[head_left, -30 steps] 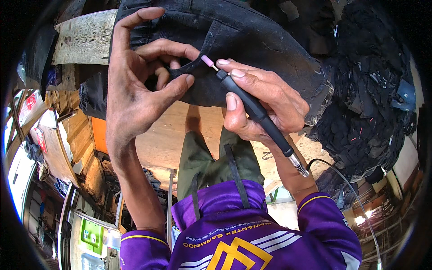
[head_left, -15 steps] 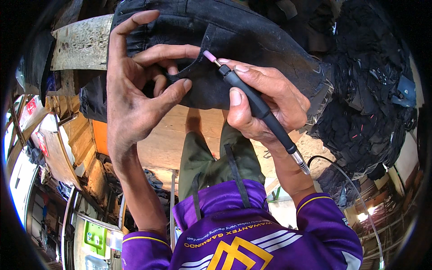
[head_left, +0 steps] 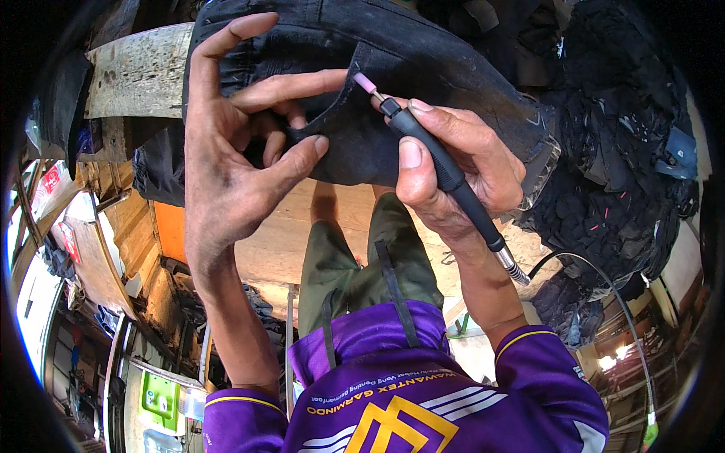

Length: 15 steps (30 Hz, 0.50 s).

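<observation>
A weathered board (head_left: 143, 73) juts left from the black garment (head_left: 453, 83); the left hand (head_left: 234, 151) grasps the garment's pocket edge (head_left: 337, 103), fingers (head_left: 302, 87) tucked inside, and the right hand (head_left: 487, 162) clasps a pen-like rotary tool (head_left: 476, 215), pink tip (head_left: 365, 82) at that edge. Grinding seems underway; what remains is unclear

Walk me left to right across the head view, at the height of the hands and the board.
Weathered board → left hand → pink tip of the pen-shaped tool → right hand → heap of dark cloth.
</observation>
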Available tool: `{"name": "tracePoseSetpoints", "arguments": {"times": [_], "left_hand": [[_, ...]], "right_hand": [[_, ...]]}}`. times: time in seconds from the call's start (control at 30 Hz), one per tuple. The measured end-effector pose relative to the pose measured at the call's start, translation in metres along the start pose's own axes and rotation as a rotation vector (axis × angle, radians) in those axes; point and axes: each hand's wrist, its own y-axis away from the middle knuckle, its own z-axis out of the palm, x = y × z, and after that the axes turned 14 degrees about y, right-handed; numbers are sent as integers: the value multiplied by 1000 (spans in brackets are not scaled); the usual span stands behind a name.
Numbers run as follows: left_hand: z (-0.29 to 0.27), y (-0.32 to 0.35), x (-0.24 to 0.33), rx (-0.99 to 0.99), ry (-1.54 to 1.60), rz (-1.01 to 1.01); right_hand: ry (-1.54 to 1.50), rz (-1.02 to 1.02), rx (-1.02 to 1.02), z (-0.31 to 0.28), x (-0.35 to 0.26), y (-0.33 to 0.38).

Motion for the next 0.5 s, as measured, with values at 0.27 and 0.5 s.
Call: {"name": "tracePoseSetpoints", "arguments": {"times": [0.27,0.5], "left_hand": [[2,-1,4,-3,38,-36],[6,-2,11,-5,11,-53]], "right_hand": [[-51,80,157,15,3,-1],[-60,91,188,17,6,-1]]}}
